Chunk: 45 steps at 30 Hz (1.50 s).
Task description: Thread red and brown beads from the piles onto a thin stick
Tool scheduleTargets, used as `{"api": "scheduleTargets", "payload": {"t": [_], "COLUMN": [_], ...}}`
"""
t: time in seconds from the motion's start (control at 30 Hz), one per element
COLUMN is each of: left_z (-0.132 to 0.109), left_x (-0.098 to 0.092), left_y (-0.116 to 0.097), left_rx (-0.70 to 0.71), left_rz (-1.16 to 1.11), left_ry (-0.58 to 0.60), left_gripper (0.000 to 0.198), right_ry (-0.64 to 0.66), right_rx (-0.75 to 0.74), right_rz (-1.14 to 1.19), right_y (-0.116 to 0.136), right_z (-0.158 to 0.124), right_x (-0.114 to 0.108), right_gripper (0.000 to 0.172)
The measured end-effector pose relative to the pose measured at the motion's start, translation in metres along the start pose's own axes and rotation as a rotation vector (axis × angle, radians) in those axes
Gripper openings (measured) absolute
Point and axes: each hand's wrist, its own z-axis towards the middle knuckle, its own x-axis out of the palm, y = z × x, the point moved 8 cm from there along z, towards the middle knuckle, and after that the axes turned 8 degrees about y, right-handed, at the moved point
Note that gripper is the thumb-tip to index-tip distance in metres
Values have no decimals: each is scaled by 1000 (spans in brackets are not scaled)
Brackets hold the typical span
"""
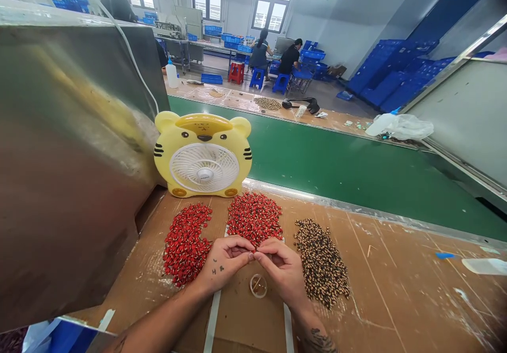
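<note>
My left hand (224, 262) and my right hand (279, 271) meet at the fingertips over a cardboard-covered bench (396, 289). Whatever lies between the fingertips is hidden or too small to see. The nearest thing to them is a heap of red beads (254, 218), which touches my fingertips. A second red heap (186, 244) lies left of my left hand. Right of my right hand is a heap of speckled brown-and-cream beads (321, 262). Just below my hands sits a small clear round ring or dish (258, 286).
A yellow tiger-shaped fan (203, 155) stands at the bench's far edge, beside a tall steel panel (71, 157) on the left. A green conveyor belt (317, 168) runs beyond. Two co-workers (275, 57) sit far back among blue crates (390, 73).
</note>
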Motion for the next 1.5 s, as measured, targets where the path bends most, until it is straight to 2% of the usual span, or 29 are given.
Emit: {"api": "scheduleTargets", "payload": {"t": [0.33, 0.6, 0.8, 0.9, 1.07, 1.23, 1.33, 1.43, 1.5], "left_z": [-1, -6, -6, 2, 14, 24, 23, 14, 8], "left_x": [-3, -3, 8, 12, 16, 27, 19, -8, -25], "left_y": [4, -4, -15, -13, -13, -13, -23, -42, -49], "left_rx": [-17, 107, 203, 185, 223, 274, 314, 285, 191], "left_rz": [-15, 324, 597, 644, 936, 1137, 1174, 1267, 1382], "left_ry": [-21, 10, 71, 95, 103, 178, 139, 45, 89], "left_gripper": [16, 12, 12, 13, 19, 19, 20, 20, 23], "right_ry": [68, 178, 244, 194, -62, -78, -3, 241, 397], "right_rx": [-80, -59, -7, -31, -70, -93, -93, -64, -31], "right_rz": [-150, -255, -245, -267, -347, -381, -359, -331, -329], "right_y": [14, 20, 10, 6, 5, 6, 7, 5, 2], "right_z": [-2, -1, -2, -1, -2, -5, -5, -5, -9], "right_x": [1, 4, 5, -7, -52, -64, -61, -46, -34], "right_gripper": [10, 16, 18, 14, 14, 16, 17, 17, 14]}}
